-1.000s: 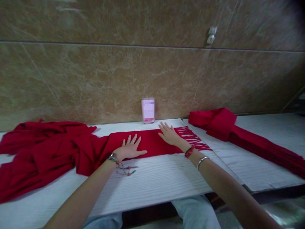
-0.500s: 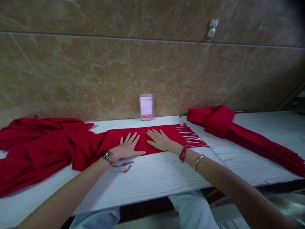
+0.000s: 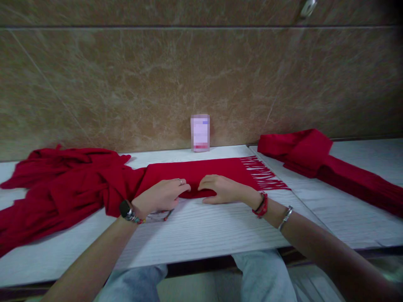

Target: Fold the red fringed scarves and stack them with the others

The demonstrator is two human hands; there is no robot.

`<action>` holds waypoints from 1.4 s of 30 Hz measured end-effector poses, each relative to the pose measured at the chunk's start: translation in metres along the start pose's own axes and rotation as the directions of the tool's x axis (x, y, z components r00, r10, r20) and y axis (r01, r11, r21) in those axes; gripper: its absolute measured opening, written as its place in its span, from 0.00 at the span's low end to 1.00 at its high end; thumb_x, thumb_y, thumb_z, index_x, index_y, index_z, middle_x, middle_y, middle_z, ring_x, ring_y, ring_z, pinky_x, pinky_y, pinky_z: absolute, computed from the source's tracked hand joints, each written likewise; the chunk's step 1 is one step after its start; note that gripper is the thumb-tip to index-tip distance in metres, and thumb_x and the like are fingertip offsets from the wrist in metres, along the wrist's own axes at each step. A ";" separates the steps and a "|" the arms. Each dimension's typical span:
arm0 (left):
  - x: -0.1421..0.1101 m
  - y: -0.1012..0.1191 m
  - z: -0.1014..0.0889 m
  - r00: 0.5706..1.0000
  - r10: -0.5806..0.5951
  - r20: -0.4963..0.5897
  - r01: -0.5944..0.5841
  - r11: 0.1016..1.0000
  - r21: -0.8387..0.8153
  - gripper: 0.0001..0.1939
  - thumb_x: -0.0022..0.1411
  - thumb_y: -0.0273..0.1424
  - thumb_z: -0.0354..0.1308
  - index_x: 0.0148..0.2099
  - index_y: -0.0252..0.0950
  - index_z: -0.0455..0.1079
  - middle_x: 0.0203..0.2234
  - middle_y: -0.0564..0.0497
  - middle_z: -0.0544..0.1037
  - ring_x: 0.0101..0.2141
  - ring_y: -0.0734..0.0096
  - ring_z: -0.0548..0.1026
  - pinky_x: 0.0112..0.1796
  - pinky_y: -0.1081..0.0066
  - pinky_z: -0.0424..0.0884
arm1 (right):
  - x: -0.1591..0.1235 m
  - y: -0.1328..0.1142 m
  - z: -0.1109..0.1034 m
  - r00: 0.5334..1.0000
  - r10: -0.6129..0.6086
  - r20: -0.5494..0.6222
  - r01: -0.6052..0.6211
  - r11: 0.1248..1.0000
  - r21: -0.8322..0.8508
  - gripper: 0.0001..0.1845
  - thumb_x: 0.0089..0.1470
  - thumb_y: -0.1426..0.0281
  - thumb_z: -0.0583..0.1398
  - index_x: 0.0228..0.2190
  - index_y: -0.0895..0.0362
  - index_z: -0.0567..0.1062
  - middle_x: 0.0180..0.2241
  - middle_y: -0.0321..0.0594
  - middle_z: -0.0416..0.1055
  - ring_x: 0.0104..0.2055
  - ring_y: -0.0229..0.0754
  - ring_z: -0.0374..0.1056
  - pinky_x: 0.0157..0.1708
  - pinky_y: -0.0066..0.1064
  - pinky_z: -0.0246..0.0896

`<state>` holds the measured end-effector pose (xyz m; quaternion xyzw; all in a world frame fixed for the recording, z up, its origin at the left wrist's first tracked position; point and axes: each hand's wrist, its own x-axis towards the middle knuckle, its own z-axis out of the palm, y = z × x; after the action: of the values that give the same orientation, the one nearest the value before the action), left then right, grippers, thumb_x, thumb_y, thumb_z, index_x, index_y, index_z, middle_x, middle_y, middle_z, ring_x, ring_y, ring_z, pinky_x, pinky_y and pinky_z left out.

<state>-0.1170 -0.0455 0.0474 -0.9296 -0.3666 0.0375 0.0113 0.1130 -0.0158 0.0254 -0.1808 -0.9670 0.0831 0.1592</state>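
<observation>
A red scarf (image 3: 189, 169) lies flat on the white table, its fringe (image 3: 263, 174) spread at the right end. Toward the left it runs into a loose, crumpled heap of red cloth (image 3: 75, 180). My left hand (image 3: 163, 193) is closed at the scarf's near edge, fingers curled and partly hidden. Just right of it, my right hand (image 3: 222, 188) has its fingers bent over the same edge, with the thumb low at the front. Between the two hands the edge dips slightly.
Another red scarf (image 3: 296, 153), folded into a band, rests on the right table section beyond a seam. A blurred-out upright card or screen (image 3: 200, 133) leans on the brown marble wall (image 3: 157, 84). The white table's (image 3: 195, 235) front edge is close to my knees.
Both hands lay flat with fingers spread on the scarf. The right slid left toward the other; both then drew to the near edge and curled their fingers there.
</observation>
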 end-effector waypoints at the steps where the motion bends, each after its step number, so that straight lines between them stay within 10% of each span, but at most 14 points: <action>1: 0.000 0.000 0.001 1.000 -0.005 0.000 0.005 1.000 0.000 0.21 0.52 0.18 0.47 0.49 0.38 0.63 0.42 0.49 0.70 0.42 0.67 0.69 0.41 0.71 0.65 | 0.000 -0.001 0.001 1.000 -0.005 0.008 0.005 1.000 -0.017 0.17 0.51 0.67 0.58 0.42 0.62 0.72 0.41 0.47 0.71 0.43 0.43 0.65 0.44 0.35 0.61; 33: 0.012 0.004 0.012 0.982 -0.034 -0.187 0.061 0.988 0.142 0.08 0.59 0.20 0.48 0.36 0.34 0.66 0.32 0.49 0.70 0.35 0.68 0.68 0.36 0.71 0.65 | 0.005 -0.006 0.016 0.988 0.114 -0.102 -0.145 0.905 -0.399 0.08 0.52 0.78 0.55 0.28 0.61 0.74 0.29 0.43 0.71 0.31 0.40 0.64 0.33 0.30 0.56; 42: -0.001 0.006 0.001 0.997 0.074 -0.022 -0.073 0.997 0.019 0.23 0.55 0.18 0.48 0.51 0.43 0.64 0.41 0.52 0.69 0.39 0.71 0.69 0.34 0.75 0.65 | -0.003 -0.005 0.002 0.998 0.023 0.063 -0.020 0.998 -0.052 0.13 0.55 0.73 0.54 0.41 0.58 0.74 0.36 0.41 0.71 0.36 0.37 0.66 0.37 0.27 0.60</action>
<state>-0.1142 -0.0504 0.0461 -0.9426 -0.3317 0.0304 0.0223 0.1135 -0.0215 0.0234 -0.1927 -0.9713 0.0656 0.1230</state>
